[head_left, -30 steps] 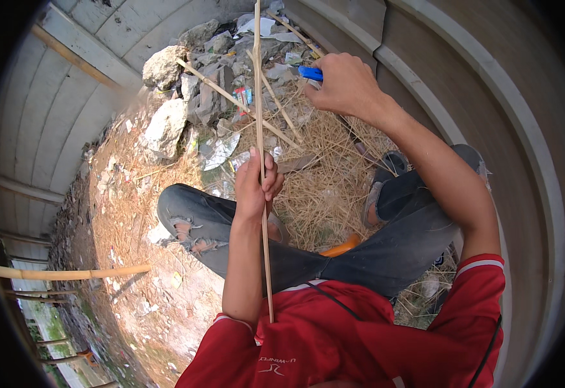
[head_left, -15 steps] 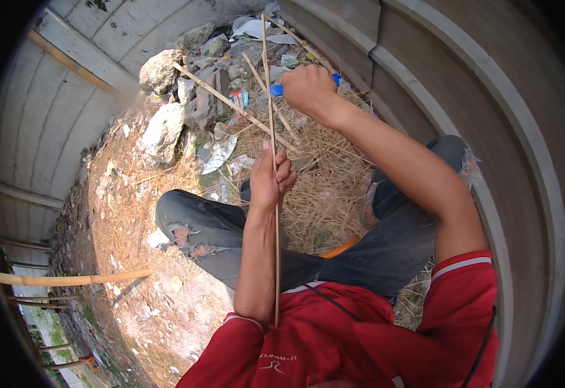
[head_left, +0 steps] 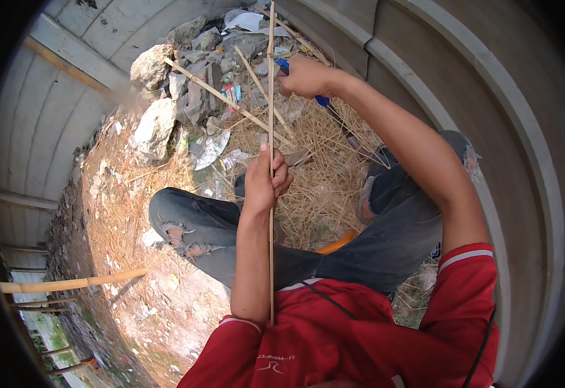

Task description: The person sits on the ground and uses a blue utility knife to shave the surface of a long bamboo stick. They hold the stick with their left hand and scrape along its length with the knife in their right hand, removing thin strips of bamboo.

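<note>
My left hand point(head_left: 266, 178) is closed round a long, thin bamboo strip point(head_left: 271, 116), its thumb lying up along it. The strip stands nearly straight up the view, from my chest past the stones. Near its far end my right hand point(head_left: 305, 76) grips a blue-handled tool point(head_left: 322, 101). A narrow dark shaft or blade runs from the handle toward my right foot; its exact kind is unclear. The front of the blue handle is close to the strip, but whether they touch cannot be made out.
Two loose bamboo sticks point(head_left: 221, 97) lie crosswise beyond my left hand, by grey stones point(head_left: 153, 129) and litter. Straw-like shavings point(head_left: 321, 187) cover the ground between my bent legs. Corrugated metal sheeting point(head_left: 489, 129) rises close on the right. A bamboo pole point(head_left: 75, 282) juts in at left.
The strip's far end now reaches farther up the view. My right hand has moved slightly up and turned, so the tool's dark shaft now shows. My left hand keeps its grip.
</note>
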Demonstrator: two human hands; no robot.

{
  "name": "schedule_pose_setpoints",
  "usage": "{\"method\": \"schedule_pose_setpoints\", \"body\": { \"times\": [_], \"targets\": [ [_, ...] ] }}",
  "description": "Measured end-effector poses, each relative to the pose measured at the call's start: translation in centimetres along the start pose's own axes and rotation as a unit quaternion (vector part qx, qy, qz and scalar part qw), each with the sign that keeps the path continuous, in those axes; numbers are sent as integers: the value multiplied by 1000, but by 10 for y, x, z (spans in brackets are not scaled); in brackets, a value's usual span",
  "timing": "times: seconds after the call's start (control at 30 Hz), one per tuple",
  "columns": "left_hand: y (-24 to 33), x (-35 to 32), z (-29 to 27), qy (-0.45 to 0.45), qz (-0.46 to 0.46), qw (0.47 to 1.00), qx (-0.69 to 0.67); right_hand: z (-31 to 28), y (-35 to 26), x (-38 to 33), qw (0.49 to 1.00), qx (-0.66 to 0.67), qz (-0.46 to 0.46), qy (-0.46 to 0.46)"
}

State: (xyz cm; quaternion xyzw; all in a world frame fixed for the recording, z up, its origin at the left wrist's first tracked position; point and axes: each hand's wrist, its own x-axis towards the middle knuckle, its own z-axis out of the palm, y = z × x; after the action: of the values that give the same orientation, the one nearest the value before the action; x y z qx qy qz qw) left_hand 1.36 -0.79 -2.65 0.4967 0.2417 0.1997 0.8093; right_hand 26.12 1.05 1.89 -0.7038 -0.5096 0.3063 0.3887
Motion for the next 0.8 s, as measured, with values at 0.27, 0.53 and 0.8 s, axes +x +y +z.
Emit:
{"method": "schedule_pose_setpoints", "body": {
  "times": [0.27,0.53,0.8],
  "targets": [
    [4,0,-19,37,28,996,79,-21,-8,-34,906,-343,-211,126],
    [2,-7,-7,-26,0,1000,-13,-29,-9,-35,843,-305,-363,255],
    [-6,-16,-3,-37,-36,998,-43,-24,-1,-31,832,-303,-407,224]
  ]
}}
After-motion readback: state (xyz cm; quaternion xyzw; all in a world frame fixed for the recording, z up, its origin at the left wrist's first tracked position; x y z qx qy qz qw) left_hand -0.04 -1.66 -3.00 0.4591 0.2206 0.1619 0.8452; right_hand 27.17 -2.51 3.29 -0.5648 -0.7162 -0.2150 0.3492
